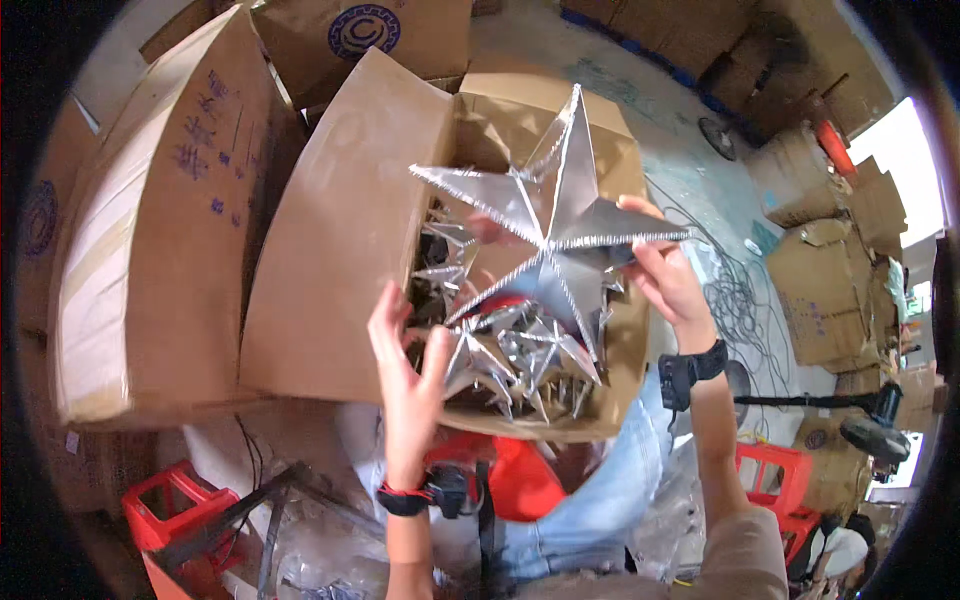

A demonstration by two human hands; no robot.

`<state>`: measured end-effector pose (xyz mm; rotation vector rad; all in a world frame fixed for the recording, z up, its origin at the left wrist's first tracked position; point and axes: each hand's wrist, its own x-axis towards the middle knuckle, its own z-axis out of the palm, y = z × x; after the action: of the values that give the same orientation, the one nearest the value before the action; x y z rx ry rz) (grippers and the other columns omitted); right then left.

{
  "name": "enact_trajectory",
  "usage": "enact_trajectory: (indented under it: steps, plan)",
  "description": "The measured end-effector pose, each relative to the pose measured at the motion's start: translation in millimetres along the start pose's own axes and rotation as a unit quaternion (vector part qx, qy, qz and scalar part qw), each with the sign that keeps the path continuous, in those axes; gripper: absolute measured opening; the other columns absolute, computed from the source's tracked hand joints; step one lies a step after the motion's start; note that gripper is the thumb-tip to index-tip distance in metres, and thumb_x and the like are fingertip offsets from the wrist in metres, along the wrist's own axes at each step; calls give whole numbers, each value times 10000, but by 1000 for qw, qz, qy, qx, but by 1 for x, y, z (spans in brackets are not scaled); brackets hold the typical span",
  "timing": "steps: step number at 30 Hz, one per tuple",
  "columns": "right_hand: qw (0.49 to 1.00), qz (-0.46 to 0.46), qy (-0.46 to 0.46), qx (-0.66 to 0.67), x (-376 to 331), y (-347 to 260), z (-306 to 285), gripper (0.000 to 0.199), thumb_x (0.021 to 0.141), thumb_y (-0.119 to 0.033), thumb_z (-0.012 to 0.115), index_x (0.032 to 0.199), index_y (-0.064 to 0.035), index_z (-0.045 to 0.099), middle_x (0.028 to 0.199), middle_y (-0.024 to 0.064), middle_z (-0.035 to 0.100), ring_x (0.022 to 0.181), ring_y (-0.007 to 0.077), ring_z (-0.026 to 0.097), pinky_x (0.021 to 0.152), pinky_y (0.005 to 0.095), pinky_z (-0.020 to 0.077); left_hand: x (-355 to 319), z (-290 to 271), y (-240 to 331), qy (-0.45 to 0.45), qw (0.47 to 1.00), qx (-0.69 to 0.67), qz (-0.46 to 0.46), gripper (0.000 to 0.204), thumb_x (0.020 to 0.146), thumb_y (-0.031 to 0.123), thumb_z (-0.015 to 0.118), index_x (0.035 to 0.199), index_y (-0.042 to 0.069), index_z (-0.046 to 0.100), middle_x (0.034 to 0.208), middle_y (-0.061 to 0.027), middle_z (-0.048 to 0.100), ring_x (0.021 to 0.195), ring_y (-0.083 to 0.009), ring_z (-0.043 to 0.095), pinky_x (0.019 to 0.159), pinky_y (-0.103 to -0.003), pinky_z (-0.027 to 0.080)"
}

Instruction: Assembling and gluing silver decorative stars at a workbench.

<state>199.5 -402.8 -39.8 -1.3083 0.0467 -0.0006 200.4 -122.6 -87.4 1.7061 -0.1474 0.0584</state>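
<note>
A large silver star (pixel 570 215) with folded, faceted arms and sparkly ridges is held up over an open cardboard box (pixel 622 385). My right hand (pixel 668 280) grips its right arm, thumb and fingers on either side. Beside the star's lower-left tip, my left hand (pixel 408 355) has thumb and fingers apart with nothing between them. Smaller silver stars (pixel 545 352) are heaped inside the box below. The large star hides part of that heap.
A tall closed carton (pixel 190 220) stands left of the box's raised flap (pixel 340 250). Red stools (pixel 175 505) are at lower left and right. Tangled cables (pixel 735 310) lie on the floor at right, near a black fan (pixel 875 425). More cartons (pixel 815 290) are stacked beyond.
</note>
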Motion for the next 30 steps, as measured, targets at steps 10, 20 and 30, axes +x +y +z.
enact_trajectory:
  steps: [10,20,30]
  plan:
    - [993,-31,-63,98,-183,-11,59,534,780,-89,623,1251,-53,375,1156,52,493,1072,151,477,899,295,410,-117,-40,25,-360,877,-317,9,738,832,2,555,1389,72,75,1148,-97,429,951,-160,504,878,-294,382]
    - [997,-61,15,-52,-229,-25,103,533,849,-145,566,1303,-63,299,1137,65,451,1000,140,482,875,306,411,-179,-44,59,-279,918,-278,-53,424,840,68,577,1176,-10,330,927,-67,600,737,-61,548,619,-194,441]
    - [839,-339,204,-372,-233,-13,143,258,765,-89,626,1012,-43,566,1033,91,511,938,202,505,810,306,418,-189,-48,61,-125,978,-168,-14,354,812,93,624,1045,5,372,894,-86,615,780,-101,578,650,-221,470]
